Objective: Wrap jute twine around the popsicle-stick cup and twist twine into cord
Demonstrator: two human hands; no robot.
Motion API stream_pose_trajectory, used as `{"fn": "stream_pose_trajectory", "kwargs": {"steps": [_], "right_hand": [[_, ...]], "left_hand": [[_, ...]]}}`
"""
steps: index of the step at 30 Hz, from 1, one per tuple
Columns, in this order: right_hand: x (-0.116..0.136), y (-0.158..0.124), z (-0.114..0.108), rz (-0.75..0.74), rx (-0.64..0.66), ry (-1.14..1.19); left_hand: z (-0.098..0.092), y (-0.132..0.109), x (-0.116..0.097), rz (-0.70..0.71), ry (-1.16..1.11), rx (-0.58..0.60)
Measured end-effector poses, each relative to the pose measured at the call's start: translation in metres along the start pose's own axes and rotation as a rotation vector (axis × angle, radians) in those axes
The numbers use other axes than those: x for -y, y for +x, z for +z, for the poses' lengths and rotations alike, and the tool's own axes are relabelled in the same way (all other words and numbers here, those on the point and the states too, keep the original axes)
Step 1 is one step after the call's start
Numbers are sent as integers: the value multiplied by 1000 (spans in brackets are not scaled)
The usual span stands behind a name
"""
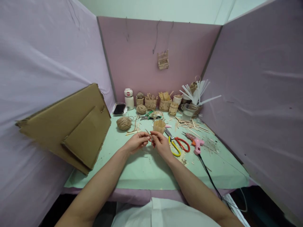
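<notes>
Spanning both hands (pixel 139 140) at the fingertips, one thin strip (pixel 148 132).

Lilac side walls (pixel 255 88) flank pink bk wall (pixel 134 63), grn tbl (pixel 146 176).

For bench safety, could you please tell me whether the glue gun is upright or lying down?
Lying down: the glue gun has handle and barrel along the tabletop.

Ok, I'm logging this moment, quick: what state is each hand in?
Left hand: closed, pinching a thin brown piece.
Right hand: closed, pinching the same piece.
</notes>
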State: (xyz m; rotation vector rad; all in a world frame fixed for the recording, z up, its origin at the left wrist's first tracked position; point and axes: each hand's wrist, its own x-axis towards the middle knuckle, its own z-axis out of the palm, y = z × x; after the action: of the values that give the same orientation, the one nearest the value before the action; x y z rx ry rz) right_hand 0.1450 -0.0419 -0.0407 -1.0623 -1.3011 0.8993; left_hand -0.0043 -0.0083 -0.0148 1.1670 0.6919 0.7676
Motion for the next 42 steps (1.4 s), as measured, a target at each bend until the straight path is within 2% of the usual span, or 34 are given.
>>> {"fn": "stream_pose_trajectory", "kwargs": {"steps": [4,9,15,23,28,32,37,42], "right_hand": [[3,0,-2,-71,-65,-124],[7,-1,-4,-177,-84,-229],[1,3,-6,-130,-212,-245],[-1,2,-5,-68,-178,-232],[-2,3,-5,-74,-213,-270],[-5,3,-5,-131,-191,-335],[-2,-3,-2,-270,-248,-412],[4,-9,0,-356,-147,-495]], "left_hand": [[-1,1,-1,4,24,33],[-3,1,-2,-19,77,50],[-5,-2,-6,-7,103,71],[-6,-5,-7,38,89,109],[-8,-4,-5,39,160,114],[-8,-3,-6,81,245,50],[-1,-2,-10,225,487,-142],[6,0,-8,316,584,-227]]}}
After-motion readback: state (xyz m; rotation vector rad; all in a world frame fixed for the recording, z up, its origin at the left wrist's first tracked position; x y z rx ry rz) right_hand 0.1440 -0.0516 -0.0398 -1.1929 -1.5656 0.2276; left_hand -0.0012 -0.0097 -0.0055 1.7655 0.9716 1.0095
